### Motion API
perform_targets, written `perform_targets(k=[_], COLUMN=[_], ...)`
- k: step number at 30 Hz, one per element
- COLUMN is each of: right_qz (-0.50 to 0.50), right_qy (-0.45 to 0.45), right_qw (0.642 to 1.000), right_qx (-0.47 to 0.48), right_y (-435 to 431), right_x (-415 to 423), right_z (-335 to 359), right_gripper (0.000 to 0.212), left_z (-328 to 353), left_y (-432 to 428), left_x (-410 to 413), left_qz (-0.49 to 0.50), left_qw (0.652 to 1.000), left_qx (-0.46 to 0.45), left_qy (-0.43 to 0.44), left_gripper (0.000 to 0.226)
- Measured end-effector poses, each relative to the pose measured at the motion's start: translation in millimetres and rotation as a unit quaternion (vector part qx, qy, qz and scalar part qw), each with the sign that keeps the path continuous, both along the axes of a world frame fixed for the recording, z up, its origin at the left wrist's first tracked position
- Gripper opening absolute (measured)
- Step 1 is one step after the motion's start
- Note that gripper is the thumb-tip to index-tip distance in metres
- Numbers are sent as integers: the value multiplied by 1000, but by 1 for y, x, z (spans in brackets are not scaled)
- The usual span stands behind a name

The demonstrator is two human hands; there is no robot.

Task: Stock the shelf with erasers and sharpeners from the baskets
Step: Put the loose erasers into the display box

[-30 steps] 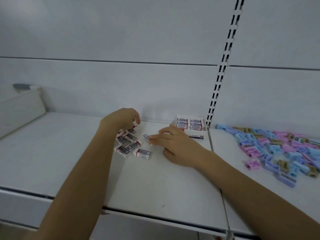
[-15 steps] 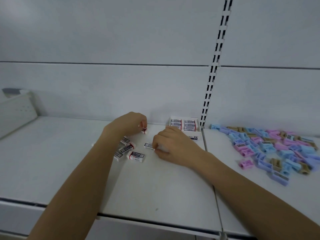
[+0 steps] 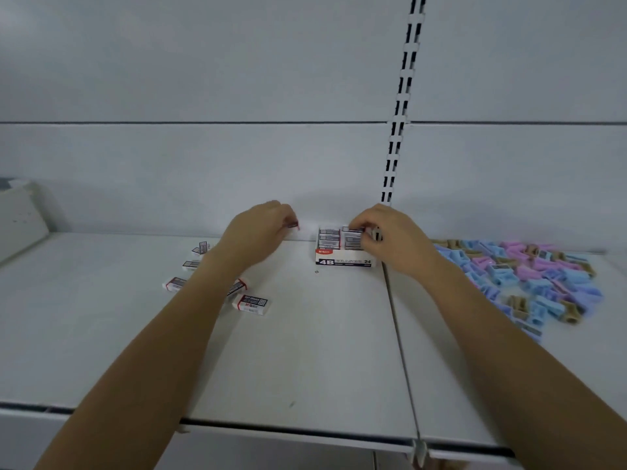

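A white eraser box marked "4B" stands at the back of the white shelf, with rows of erasers inside. My right hand is over the box's right side and pinches an eraser at the top of the rows. My left hand hovers left of the box, its fingers curled round a small eraser. Several loose erasers lie on the shelf under and beside my left forearm. A heap of blue, pink and tan sharpeners covers the right shelf board.
A slotted upright runs up the back wall behind the box. A seam divides the two shelf boards. A white divider panel stands at the far left. The shelf's front edge is close to me.
Both hands moved back and right from the loose erasers, each carrying one. The right hand has reached the box; the left hand has come level with it.
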State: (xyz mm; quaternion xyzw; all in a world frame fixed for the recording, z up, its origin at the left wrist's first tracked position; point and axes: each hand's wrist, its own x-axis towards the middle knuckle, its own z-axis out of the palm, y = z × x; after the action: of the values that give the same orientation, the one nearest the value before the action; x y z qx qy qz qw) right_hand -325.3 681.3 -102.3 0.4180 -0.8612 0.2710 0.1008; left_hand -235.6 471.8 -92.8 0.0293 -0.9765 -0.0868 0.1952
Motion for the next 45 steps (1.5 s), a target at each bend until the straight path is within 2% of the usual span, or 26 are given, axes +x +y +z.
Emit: perform_targets(k=[2,3,7,10,14,20,27,39,45], right_qz=[-23,-29,-36,-26,-18,-20,-20,0,-2], right_qy=[-20,-28,-42,-46,-54,-73,-74,-27,-11], right_qw=[999,999,998,998,998,997,996,993,995], right_qx=[24,32,28,25,26,25,37,111,103], right_y=[6,8,9,9,9,9,9,6,5], right_x=[-7,-9,-8,-6,-3,1,3,9,5], right_z=[-2,-3,-2,1,3,3,6,8,4], right_gripper=[21,21,21,21,21,20,21,26,26], left_z=[-4,-7,-17,-20,-21,-23,-21,-24,-24], left_y=[16,25,41,42,40,35,33,33,31], left_x=[-3,-6,-16,-16,-16,-8,-9,-10,-10], left_qz=[-57,-79,-118,-121,-113,-169,-147,-139,-146], left_qw=[994,991,990,989,991,985,988,989,987], left_qx=[52,67,69,87,65,13,-50,-35,-38], left_qy=[83,86,27,15,6,0,-15,-40,-49], left_gripper=[20,19,14,14,20,50,63,70,72])
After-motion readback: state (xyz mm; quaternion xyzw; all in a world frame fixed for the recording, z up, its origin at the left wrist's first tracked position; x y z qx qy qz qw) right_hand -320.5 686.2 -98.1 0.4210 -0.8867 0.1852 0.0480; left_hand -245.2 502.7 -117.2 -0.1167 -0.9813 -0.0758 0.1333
